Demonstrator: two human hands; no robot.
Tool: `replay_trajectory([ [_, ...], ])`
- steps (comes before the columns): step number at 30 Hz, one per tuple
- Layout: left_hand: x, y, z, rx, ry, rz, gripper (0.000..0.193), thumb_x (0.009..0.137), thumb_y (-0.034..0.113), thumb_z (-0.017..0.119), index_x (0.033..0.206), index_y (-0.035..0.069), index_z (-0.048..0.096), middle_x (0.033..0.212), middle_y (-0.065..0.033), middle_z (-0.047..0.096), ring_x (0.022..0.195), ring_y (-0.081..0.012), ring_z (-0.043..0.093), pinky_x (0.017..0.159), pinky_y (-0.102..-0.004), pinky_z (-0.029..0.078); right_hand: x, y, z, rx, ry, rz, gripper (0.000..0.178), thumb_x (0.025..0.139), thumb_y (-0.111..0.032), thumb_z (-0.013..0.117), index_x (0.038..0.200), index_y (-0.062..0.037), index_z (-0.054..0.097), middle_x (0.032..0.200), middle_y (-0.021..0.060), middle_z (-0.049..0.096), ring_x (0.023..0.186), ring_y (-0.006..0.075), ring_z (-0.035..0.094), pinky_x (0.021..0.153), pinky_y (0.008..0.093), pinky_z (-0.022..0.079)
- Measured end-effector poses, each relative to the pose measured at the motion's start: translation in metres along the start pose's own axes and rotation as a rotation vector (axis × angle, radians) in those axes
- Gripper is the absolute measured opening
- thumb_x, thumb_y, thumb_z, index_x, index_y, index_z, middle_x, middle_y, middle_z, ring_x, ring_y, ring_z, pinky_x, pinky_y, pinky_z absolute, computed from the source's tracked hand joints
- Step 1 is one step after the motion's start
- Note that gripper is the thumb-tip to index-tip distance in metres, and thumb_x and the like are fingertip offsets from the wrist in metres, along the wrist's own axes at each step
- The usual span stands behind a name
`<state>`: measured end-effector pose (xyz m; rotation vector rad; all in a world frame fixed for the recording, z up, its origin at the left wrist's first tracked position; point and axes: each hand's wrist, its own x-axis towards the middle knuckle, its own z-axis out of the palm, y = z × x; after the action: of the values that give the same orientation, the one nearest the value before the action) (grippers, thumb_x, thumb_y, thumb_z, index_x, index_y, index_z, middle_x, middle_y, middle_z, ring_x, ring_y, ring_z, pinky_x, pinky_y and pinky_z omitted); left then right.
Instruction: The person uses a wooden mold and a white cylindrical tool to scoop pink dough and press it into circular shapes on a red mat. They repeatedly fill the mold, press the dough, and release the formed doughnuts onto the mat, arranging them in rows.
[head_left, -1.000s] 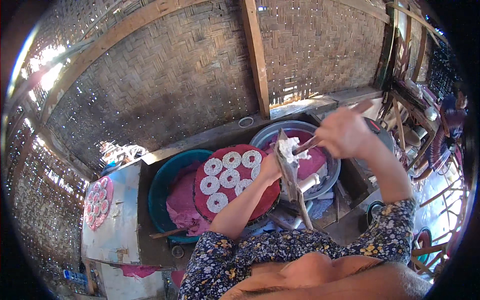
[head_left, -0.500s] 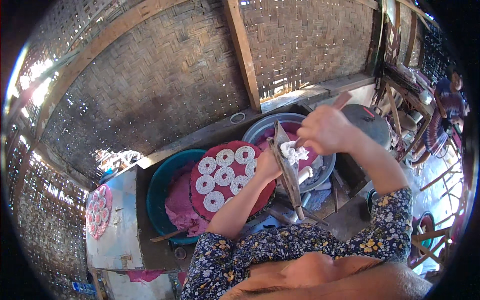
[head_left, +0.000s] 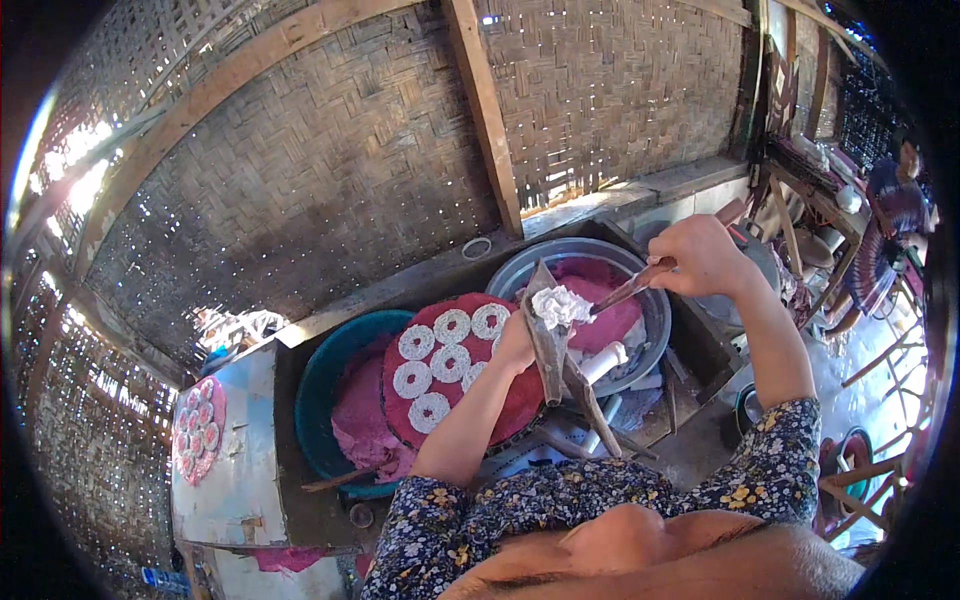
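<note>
My left hand (head_left: 515, 345) is closed round a long, narrow wooden piece with pointed ends (head_left: 549, 372), its fingers partly hidden by the wood. A lump of sticky white dough (head_left: 561, 307) lies on the upper part of this piece. My right hand (head_left: 702, 256) grips a wooden spatula (head_left: 630, 289), whose tip touches the dough. Under my left forearm, a round red tray (head_left: 470, 309) carries several white lacy dough rings (head_left: 450, 363). Beyond the wooden piece, a grey basin (head_left: 655, 335) contains pink dough and a white cylinder (head_left: 604, 362).
A teal basin (head_left: 309, 385) of pink dough sits left of the tray, with a stick (head_left: 345, 477) across its rim. Farther left, a pink disc with several rings (head_left: 200, 430) lies on a pale surface. A woven wall (head_left: 330, 180) stands behind. Another person (head_left: 885, 225) is at far right.
My right hand has moved right with the spatula, which now shows clearly. The wooden piece and its dough have shifted slightly left, and my left hand has moved slightly left with them.
</note>
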<state>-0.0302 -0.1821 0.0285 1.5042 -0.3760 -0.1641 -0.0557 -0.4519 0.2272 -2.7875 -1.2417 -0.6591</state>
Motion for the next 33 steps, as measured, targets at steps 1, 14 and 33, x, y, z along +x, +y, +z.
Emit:
replay_trajectory([
  [1, 0.0, 0.002, 0.004, 0.132, 0.0, 0.028, 0.042, 0.074, 0.002, 0.065, 0.114, 0.001, 0.051, 0.111, -0.0077, 0.056, 0.099, -0.0173, 0.055, 0.085, -0.0302, 0.047, -0.002, 0.0, 0.0, 0.046, 0.007, 0.005, 0.023, 0.061, -0.032, 0.069, 0.064, -0.0122, 0.057, 0.059, 0.0056, 0.054, 0.061, 0.0287, 0.056, 0.055, 0.041, 0.04],
  [14, -0.004, 0.004, 0.029, 0.563, 0.057, 0.07, 0.047, 0.065, 0.005, 0.072, 0.107, 0.004, 0.052, 0.094, -0.0054, 0.059, 0.079, -0.0136, 0.057, 0.069, -0.0281, 0.049, 0.038, -0.035, 0.03, -0.062, -0.124, -0.291, 0.02, 0.058, -0.026, 0.065, 0.066, -0.009, 0.059, 0.062, 0.0077, 0.06, 0.064, 0.0296, 0.06, 0.056, 0.0424, 0.046],
  [33, -0.004, 0.027, 0.024, 0.362, 0.05, 0.283, 0.039, 0.063, 0.005, 0.073, 0.096, 0.003, 0.054, 0.082, -0.0017, 0.058, 0.073, -0.0127, 0.054, 0.066, -0.0276, 0.047, 0.012, -0.005, -0.015, -0.07, 0.029, -0.071, 0.021, 0.06, -0.028, 0.066, 0.064, -0.0097, 0.055, 0.06, 0.0058, 0.055, 0.065, 0.0281, 0.057, 0.058, 0.0407, 0.043],
])
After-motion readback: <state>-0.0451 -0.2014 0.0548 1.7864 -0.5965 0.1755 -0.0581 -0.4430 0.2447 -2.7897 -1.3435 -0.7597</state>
